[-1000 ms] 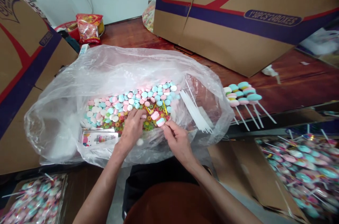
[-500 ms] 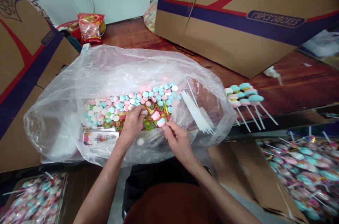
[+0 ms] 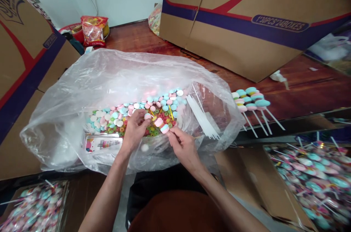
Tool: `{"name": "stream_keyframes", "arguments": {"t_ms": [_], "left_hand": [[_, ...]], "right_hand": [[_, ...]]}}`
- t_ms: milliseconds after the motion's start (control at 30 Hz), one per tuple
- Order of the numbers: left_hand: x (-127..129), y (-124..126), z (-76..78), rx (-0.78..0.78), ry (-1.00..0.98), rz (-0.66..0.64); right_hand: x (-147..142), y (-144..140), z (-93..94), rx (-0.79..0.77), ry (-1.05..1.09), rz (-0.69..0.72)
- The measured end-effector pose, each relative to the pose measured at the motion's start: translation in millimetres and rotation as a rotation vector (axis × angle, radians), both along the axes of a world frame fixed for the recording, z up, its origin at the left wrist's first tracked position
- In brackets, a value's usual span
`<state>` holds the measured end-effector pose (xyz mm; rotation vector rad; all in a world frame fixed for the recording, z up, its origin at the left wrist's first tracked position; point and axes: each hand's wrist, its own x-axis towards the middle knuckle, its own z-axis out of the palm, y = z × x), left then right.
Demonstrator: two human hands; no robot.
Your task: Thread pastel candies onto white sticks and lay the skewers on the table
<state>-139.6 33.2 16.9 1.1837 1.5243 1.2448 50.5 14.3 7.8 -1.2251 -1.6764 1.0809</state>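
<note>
A dark red-brown wooden desk (image 3: 301, 89) runs from a white wall at the far side, hemmed in by big cardboard boxes: one box (image 3: 246, 23) far right with a purple band, another box (image 3: 24, 67) at the left. In the middle lies a wide clear plastic bag (image 3: 109, 78), its mouth turned toward the near side. Inside it sits a heap of candies (image 3: 131, 109), flat pink, blue and white discs at the far side and small coloured rings nearer. A bundle of white sticks (image 3: 201, 115) lies in the right part of the bag, and a printed card (image 3: 102, 143) lies at the near left.

The left hand (image 3: 135, 129) reaches into the bag mouth, fingers closed on a pink disc (image 3: 147, 116) held just above the heap. The right hand (image 3: 182, 146) is just beside it, fingertips pinched together on the lower end of a skewer (image 3: 161, 125), a stick bearing a pink and a blue candy, which tilts up and left over the rings. The two hands are near each other but apart.

On the desk right of the bag lie finished skewers (image 3: 251, 98), candy ends far, sticks pointing near and right. Near right, a tray (image 3: 309, 173) holds wrapped skewers; another tray (image 3: 35, 206) shows near left. At the far left stands a red snack bag (image 3: 93, 30).
</note>
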Motion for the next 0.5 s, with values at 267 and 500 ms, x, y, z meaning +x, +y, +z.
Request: {"name": "stream_keyframes", "arguments": {"t_ms": [267,500], "left_hand": [[-0.7,-3.7,-1.2,0.029,-0.148,0.145],[3.4,-4.9,-2.6,0.064,-0.021,0.14]], "right_hand": [[0.5,-1.6,5.6,0.019,-0.03,0.111],[-2.6,-1.2,7.2,0.023,-0.069,0.089]]}}
